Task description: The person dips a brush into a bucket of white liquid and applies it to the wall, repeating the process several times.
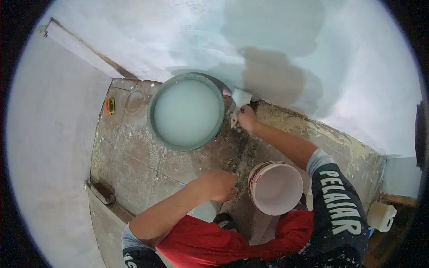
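My right hand (247,118) grips a wide paintbrush (241,97) by its handle. The pale bristles are at the foot of the wall (192,27), beside a round green tub (152,119) of milky, whitish liquid. Over the floor in front of my body, my left hand (220,185) is closed with curled fingers; anything inside it is hidden. Between my arms and close to my body stands a white bucket (279,187) with reddish marks on its outside. Damp, darker patches (279,73) mark the wall above the brush.
Tiled floor (134,147) with white splashes runs to the walls. A small yellow-and-red item (110,106) lies at the left, near a round mark. A dark block (103,193) rests on a ledge at lower left. A yellowish jug (380,216) stands at lower right.
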Demonstrator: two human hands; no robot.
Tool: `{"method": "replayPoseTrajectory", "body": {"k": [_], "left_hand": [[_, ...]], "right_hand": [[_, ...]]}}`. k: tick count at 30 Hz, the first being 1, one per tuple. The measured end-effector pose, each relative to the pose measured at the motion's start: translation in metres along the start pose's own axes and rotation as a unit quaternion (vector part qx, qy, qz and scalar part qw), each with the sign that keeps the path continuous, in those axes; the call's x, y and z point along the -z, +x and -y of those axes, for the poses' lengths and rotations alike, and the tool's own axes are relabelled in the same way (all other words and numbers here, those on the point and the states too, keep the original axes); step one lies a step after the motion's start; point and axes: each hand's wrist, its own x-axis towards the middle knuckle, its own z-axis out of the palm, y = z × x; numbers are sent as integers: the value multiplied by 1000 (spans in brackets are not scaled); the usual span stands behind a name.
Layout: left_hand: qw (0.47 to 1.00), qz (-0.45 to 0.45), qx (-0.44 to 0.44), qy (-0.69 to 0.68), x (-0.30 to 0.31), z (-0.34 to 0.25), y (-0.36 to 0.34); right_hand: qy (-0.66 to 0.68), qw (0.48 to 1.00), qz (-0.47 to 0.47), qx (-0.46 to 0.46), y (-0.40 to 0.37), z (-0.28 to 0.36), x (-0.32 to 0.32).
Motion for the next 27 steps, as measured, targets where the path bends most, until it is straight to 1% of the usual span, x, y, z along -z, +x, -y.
{"method": "replayPoseTrajectory", "body": {"k": [1, 3, 4, 6, 7, 9, 10, 11, 12, 13, 14, 15, 16, 18, 19, 21, 22, 24, 25, 27], "left_hand": [[1000, -8, 2, 5, -2, 1, -1], [1000, -16, 3, 7, -6, 1, -1], [1000, -19, 2, 6, -7, 1, 0], [1000, -22, 0, 9, -8, 2, 2], [1000, -17, -4, 17, -9, 2, 4], [1000, -13, -8, 26, -8, 2, 3], [1000, -17, -12, 23, -7, 2, 2], [999, -20, -15, 20, -6, 2, 0], [999, -21, -15, 21, -5, 0, -1], [1000, -19, -7, 19, -3, -1, -1], [1000, -17, 1, 16, -2, -1, -2], [1000, -19, 2, 14, -3, 0, -2], [1000, -20, 3, 19, -5, 1, -1], [1000, -21, 1, 22, -7, -1, 1], [1000, -21, -2, 19, -5, -3, 0], [1000, -22, -4, 19, -3, -5, -1], [1000, -16, -4, 27, -3, -5, -1], [999, -13, -6, 34, -6, -5, 0], [999, -19, -4, 30, -9, -2, 0], [999, -23, -1, 28, -9, -3, -1]], "right_hand": [[0, 1000, 2, 0, 3, -14, -6], [-25, 996, -73, 52, 11, -41, -15], [-26, 996, -74, 51, -6, -20, -14], [103, 993, -2, -56, -35, 22, -9], [104, 993, -4, -54, -25, 14, -6], [136, 983, 9, -119, 16, -12, 2], [135, 984, 9, -118, 30, -21, 4], [89, 992, -38, -76, 42, -30, 6], [43, 995, -84, -35, 41, -25, 5], [42, 995, -83, -33, 37, -22, 2], [-33, 992, -108, 46, 31, -21, -2], [-109, 978, -132, 123, 17, -13, -8], [-112, 977, -130, 123, -3, 6, -12], [-27, 993, -74, 86, -42, 40, -19], [-28, 993, -75, 86, -42, 37, -20], [-68, 984, -89, 138, -38, 30, -22], [-68, 984, -90, 140, -34, 31, -22], [-67, 995, -78, 12, -23, 35, -18], [-67, 995, -79, 13, -19, 35, -18], [-9, 998, -27, -55, -9, 35, -18]]}}
